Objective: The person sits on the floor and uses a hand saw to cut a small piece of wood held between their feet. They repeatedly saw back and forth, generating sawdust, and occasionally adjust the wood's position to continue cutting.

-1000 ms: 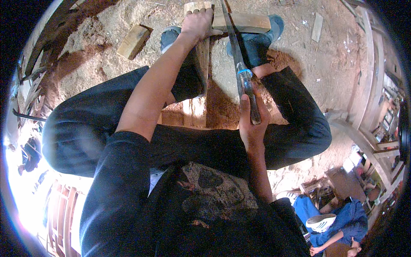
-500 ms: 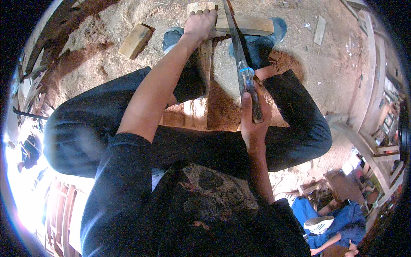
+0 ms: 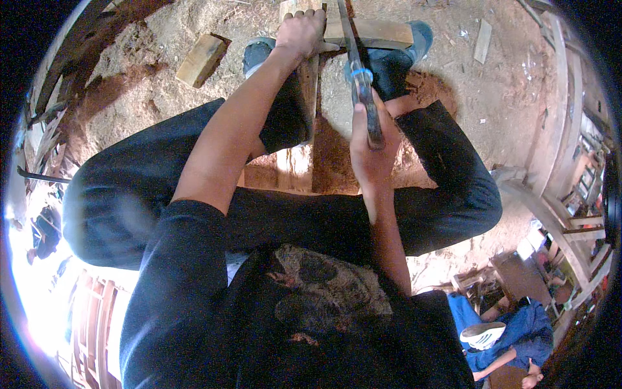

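My right hand is wrapped round the dark handle of a handsaw, which has a blue band where the blade begins. The blade points away from me and crosses a wooden piece lying crosswise near the top edge. My left hand presses down on the wood to the left of the blade, fingers curled over it and thumb stretched toward the saw. Below that hand a long board runs back toward me between my legs. The blade's far end is cut off by the picture's edge.
My shod feet flank the wood, the right shoe close by the crosswise piece. A loose wood block lies at left, a thin offcut at right. Another person in blue sits at lower right, near wooden frames.
My right hand has pushed the saw forward, away from me, and slightly left. The left hand stays on the wood.
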`<state>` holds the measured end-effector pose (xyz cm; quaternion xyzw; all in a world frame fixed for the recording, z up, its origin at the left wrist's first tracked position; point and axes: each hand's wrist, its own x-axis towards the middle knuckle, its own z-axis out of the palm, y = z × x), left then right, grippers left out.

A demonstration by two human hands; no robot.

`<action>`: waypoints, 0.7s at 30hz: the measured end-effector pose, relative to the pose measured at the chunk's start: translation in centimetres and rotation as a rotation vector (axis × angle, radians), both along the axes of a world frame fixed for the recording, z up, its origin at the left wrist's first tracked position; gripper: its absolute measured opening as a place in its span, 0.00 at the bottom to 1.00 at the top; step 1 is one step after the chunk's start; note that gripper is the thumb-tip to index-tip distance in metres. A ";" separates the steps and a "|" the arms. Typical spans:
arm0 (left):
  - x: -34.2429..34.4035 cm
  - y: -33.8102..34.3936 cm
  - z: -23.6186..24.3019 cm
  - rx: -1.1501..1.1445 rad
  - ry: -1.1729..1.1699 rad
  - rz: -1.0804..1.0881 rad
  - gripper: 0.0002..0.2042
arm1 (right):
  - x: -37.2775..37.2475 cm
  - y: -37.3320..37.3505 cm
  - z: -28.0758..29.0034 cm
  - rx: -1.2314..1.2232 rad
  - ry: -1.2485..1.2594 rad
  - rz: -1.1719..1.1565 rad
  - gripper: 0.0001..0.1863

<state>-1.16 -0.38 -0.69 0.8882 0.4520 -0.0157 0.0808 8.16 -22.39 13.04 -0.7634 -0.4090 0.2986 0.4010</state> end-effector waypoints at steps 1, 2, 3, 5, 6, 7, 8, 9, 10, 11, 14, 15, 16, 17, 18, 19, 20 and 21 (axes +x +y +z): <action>0.0 -0.2 0.1 -0.004 -0.008 0.002 0.33 | 0.0 0.7 0.4 -0.026 0.017 0.011 0.19; 0.0 -0.3 0.3 -0.008 -0.016 0.004 0.33 | 0.1 1.0 0.9 -0.060 0.074 0.011 0.19; 0.1 -0.2 0.3 -0.012 -0.001 0.004 0.34 | 0.4 1.1 1.2 -0.092 0.129 0.013 0.20; 0.2 0.0 0.2 -0.018 0.029 0.005 0.34 | 0.7 -0.5 0.3 -0.015 0.063 0.009 0.19; 0.1 -0.1 0.4 -0.020 0.011 0.002 0.33 | 0.6 -1.2 -0.1 0.020 0.021 -0.005 0.18; 0.0 -0.2 0.7 -0.022 -0.007 -0.001 0.32 | 0.7 -1.5 -0.5 0.030 0.023 -0.017 0.17; -0.1 -0.2 0.9 -0.023 -0.024 -0.004 0.31 | 0.9 -1.6 -0.9 0.040 0.024 -0.027 0.17; 0.2 -0.3 1.0 -0.023 -0.034 -0.011 0.31 | 0.8 -0.5 -0.4 0.027 0.068 -0.051 0.17; 0.3 -0.4 1.0 -0.023 -0.044 -0.008 0.31 | 0.6 0.3 -0.2 0.013 0.114 -0.064 0.17; 0.3 -0.5 1.1 -0.023 -0.053 -0.005 0.31 | 0.4 0.5 -0.2 0.003 0.105 -0.058 0.17; -0.1 0.1 -0.7 0.015 -0.053 -0.006 0.33 | 0.3 0.7 -0.7 0.046 0.013 -0.023 0.17; -0.1 0.1 -0.6 0.021 -0.040 -0.005 0.32 | 0.2 -0.3 -1.1 0.090 -0.060 -0.004 0.17; 0.0 0.1 -0.5 0.027 -0.027 -0.003 0.32 | 0.3 -0.7 -1.6 0.095 -0.071 0.001 0.18; 0.0 0.0 -0.5 0.032 -0.015 -0.001 0.31 | 0.5 -0.9 -2.1 0.105 -0.083 0.007 0.18; 0.2 -0.3 -0.3 0.019 -0.031 -0.012 0.30 | 0.3 -0.4 -1.5 0.068 -0.032 -0.013 0.18; 0.1 -0.2 0.1 0.011 -0.044 -0.018 0.29 | 0.2 0.1 -1.3 0.051 0.011 -0.020 0.18; 0.1 -0.3 0.4 0.003 -0.059 -0.024 0.28 | 0.2 0.6 -1.1 0.031 0.050 -0.031 0.19; 0.1 -0.2 0.3 0.001 -0.048 -0.027 0.29 | 0.2 1.4 -1.2 0.033 0.082 -0.030 0.19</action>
